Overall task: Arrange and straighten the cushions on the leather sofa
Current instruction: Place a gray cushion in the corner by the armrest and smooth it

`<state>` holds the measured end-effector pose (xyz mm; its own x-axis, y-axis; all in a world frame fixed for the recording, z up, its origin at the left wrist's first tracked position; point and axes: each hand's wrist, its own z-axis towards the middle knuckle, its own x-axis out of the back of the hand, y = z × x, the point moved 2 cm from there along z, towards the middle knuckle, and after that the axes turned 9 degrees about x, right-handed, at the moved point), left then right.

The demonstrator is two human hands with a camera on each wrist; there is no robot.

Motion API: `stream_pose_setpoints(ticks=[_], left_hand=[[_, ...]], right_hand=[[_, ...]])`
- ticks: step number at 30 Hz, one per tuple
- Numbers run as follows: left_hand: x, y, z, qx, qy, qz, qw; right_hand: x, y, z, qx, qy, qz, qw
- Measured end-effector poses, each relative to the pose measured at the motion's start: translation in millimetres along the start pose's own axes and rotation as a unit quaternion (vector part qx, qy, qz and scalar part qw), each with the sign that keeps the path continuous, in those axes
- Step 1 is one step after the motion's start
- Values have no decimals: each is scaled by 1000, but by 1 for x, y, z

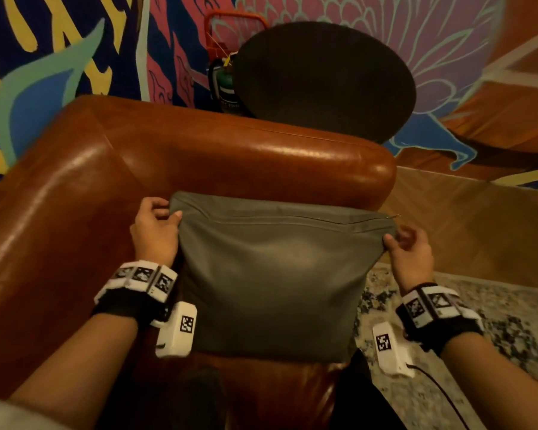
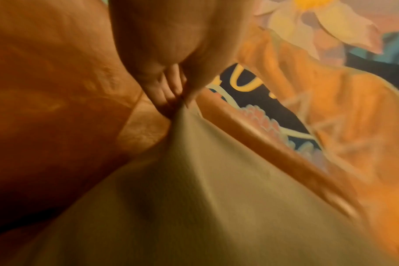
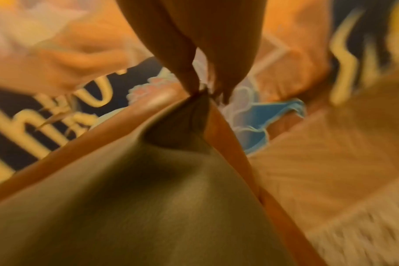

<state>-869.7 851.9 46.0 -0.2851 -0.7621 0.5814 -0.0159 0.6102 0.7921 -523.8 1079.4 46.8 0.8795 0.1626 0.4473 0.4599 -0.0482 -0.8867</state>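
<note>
A grey-green cushion (image 1: 271, 274) stands on the seat of the brown leather sofa (image 1: 199, 153), its zip edge up against the right armrest. My left hand (image 1: 160, 217) pinches the cushion's top left corner, and the left wrist view shows the fingers (image 2: 171, 90) bunching the cloth (image 2: 194, 180). My right hand (image 1: 401, 240) pinches the top right corner; the right wrist view shows the fingertips (image 3: 194, 82) closed on the cushion's point (image 3: 148, 198). The cushion's lower edge hangs over the seat front.
A dark round lamp shade or table (image 1: 323, 79) and a green cylinder in an orange frame (image 1: 224, 82) stand behind the sofa by the painted wall (image 1: 59, 57). Wooden floor (image 1: 463, 228) and a patterned rug (image 1: 494, 321) lie to the right.
</note>
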Motion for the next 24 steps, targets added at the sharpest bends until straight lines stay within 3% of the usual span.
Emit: stream_pose_setpoints(ticks=[2, 4, 5, 7, 8, 9, 11, 14, 17, 20, 24], left_hand=[[-4, 14, -30, -89, 59, 83, 991], [-15, 18, -67, -269, 51, 175, 946], [-24, 14, -87, -368, 6, 217, 904], [-42, -8, -112, -514, -106, 314, 791], [-49, -22, -113, -540, -146, 366, 744], [-53, -32, -107, -531, -163, 410, 724], [-61, -41, -84, -452, -159, 464, 745], [-71, -30, -63, -370, -160, 491, 772], [-70, -23, -61, -374, -164, 498, 765], [-63, -27, -66, -386, -167, 500, 757], [-65, -28, -64, -386, -194, 501, 750]], right_hand=[[-6, -19, -16, 157, -18, -163, 974], [-24, -34, -43, 318, -131, -244, 907], [-37, -35, -59, 388, -198, -280, 856], [-63, -23, -84, 472, -300, -348, 752], [-71, -12, -85, 470, -335, -388, 718], [-77, -4, -80, 446, -352, -427, 704], [-80, 7, -54, 380, -347, -478, 712], [-85, 10, -19, 348, -328, -498, 723], [-89, 2, -19, 348, -336, -513, 710], [-84, -3, -39, 351, -334, -476, 734], [-96, 0, -58, 421, -368, -464, 688]])
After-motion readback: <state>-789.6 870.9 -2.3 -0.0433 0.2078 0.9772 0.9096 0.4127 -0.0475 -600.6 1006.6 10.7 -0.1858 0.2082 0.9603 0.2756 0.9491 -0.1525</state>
